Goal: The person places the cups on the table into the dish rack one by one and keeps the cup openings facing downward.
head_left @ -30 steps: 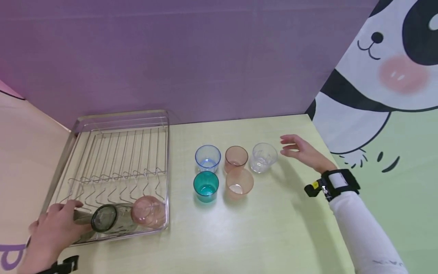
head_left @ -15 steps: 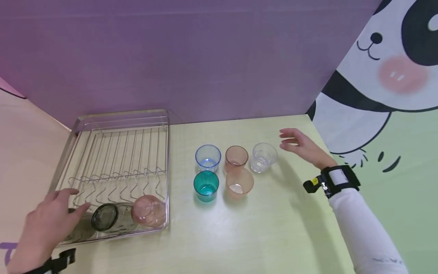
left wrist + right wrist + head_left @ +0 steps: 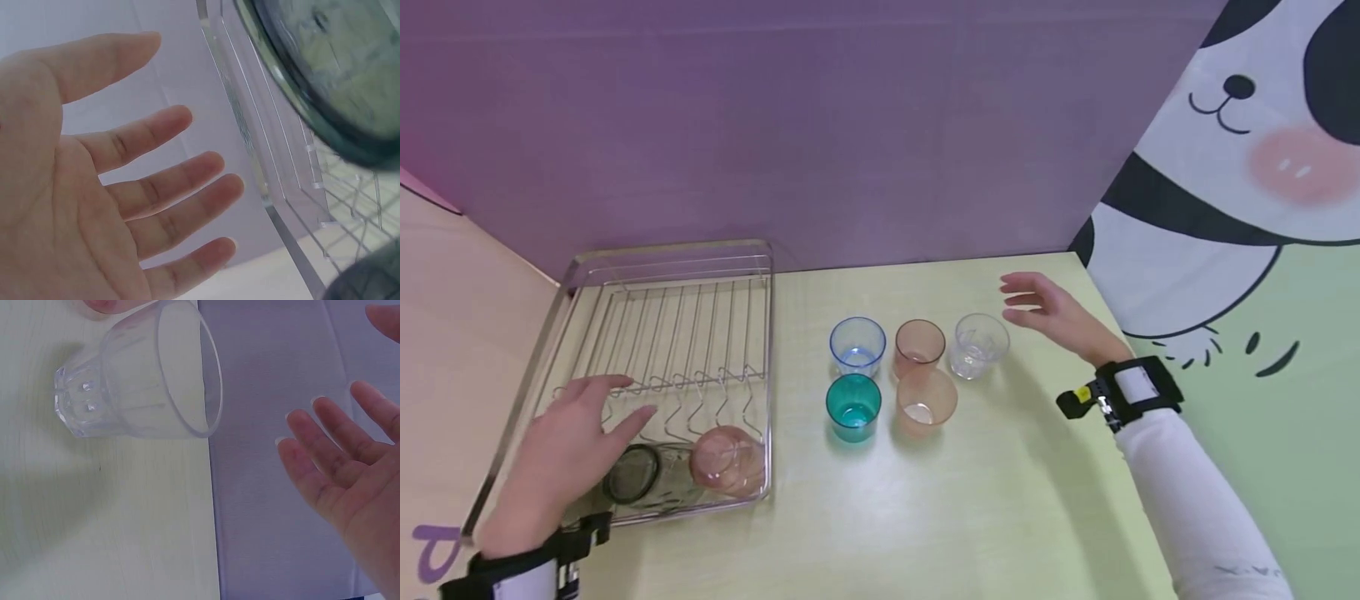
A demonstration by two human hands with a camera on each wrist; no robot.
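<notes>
Over the near left part of the wire drying rack (image 3: pixel 769 333) hovers my left hand (image 3: pixel 565 442), fingers loosely extended and holding nothing. Beneath it a grey-green glass (image 3: pixel 632 475) lies in the rack, its thick dark rim in the left wrist view's upper right corner. Another dark glass there is mostly hidden by that hand. A pink glass (image 3: pixel 726 461) sits at the rack's near right corner. My right hand (image 3: pixel 1060 317) is raised beside the clear glass (image 3: pixel 977 354), fingers relaxed; the right wrist view shows a gap between the fingertips and this clear glass (image 3: pixel 137 381).
Left of the clear glass, an amber glass (image 3: pixel 917 342), a peach glass (image 3: pixel 925 404), a blue-rimmed glass (image 3: pixel 857 346) and a teal glass (image 3: pixel 853 410) stand upright on the pale table (image 3: pixel 880 517). A purple wall (image 3: pixel 880 142) closes off the back.
My left hand has let go of the dark glass at the rack's left, risen, and moved right over the rack. The right hand has shifted slightly up and left.
</notes>
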